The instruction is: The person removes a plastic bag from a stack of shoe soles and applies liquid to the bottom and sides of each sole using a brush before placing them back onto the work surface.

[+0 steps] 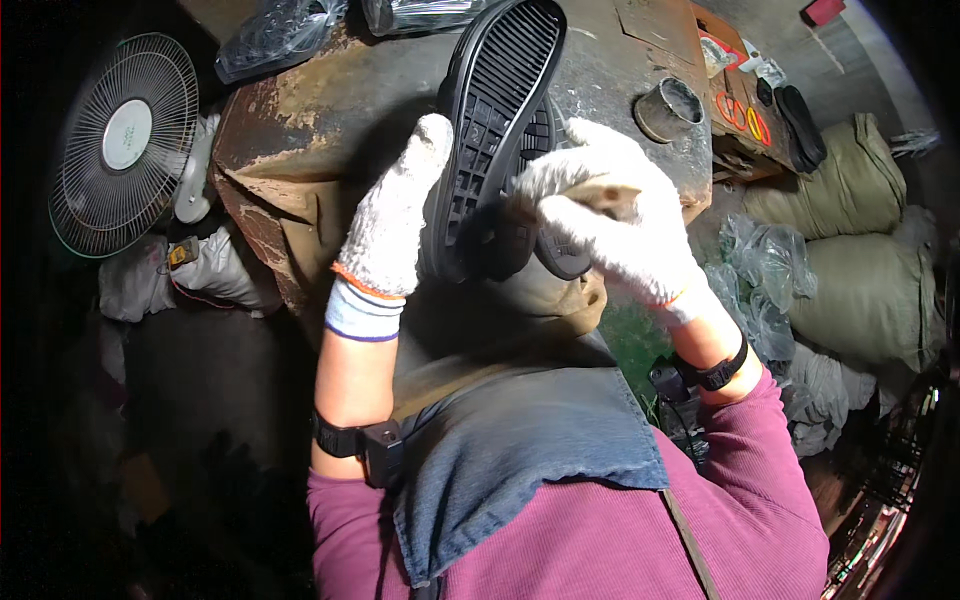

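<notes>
A black shoe (497,110) is held sole-up in front of me, its ridged tread facing the camera. My left hand (392,215), in a white knit glove, grips the shoe along its left side. My right hand (612,222), also in a white glove, holds a small brush with a wooden handle (612,197). The brush's dark bristles (495,235) rest against the heel end of the sole. A second dark sole (560,255) shows just under my right hand.
A worn, rusty workbench (300,120) lies behind the shoe, with a small metal tin (668,108) on it and plastic bags at its far edge. A white electric fan (125,140) stands at left. Stuffed sacks (860,250) and clear plastic bags are piled at right.
</notes>
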Motion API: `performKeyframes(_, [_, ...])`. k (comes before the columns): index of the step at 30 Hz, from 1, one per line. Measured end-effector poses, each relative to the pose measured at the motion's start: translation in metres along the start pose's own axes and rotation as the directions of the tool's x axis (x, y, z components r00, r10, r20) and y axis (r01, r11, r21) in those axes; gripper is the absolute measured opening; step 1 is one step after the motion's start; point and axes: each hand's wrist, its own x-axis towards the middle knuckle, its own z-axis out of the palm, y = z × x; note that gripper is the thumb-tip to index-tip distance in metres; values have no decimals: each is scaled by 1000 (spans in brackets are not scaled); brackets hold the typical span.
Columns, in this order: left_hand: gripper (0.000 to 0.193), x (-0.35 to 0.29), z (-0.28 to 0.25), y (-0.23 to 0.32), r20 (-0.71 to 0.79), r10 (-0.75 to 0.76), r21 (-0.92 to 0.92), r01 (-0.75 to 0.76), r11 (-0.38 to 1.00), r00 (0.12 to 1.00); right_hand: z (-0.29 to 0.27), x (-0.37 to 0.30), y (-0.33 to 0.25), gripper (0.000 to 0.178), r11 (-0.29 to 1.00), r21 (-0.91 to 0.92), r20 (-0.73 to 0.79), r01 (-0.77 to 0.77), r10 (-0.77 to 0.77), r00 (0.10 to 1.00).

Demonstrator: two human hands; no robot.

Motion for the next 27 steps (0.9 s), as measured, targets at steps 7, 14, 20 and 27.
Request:
performKeyframes(7, [67, -10, 10, 40, 214, -480, -332, 525, 783, 851, -30, 26, 22, 16, 959, 187, -201, -214, 250, 947])
performKeyframes(14, [72, -17, 17, 24, 303, -472, -412, 560, 718, 828, -56, 53, 67, 18, 829, -558, -276, 38, -228, 934])
performKeyframes(20, [81, -27, 21, 10, 347, -476, -602, 582, 548, 808, -48, 47, 57, 13, 791, -597, -209, 135, -316, 926])
performKeyframes(27, [82, -27, 33, 20, 427, -362, -802, 532, 270, 829, -32, 80, 71, 12, 678, -678, -187, 282, -530, 827])
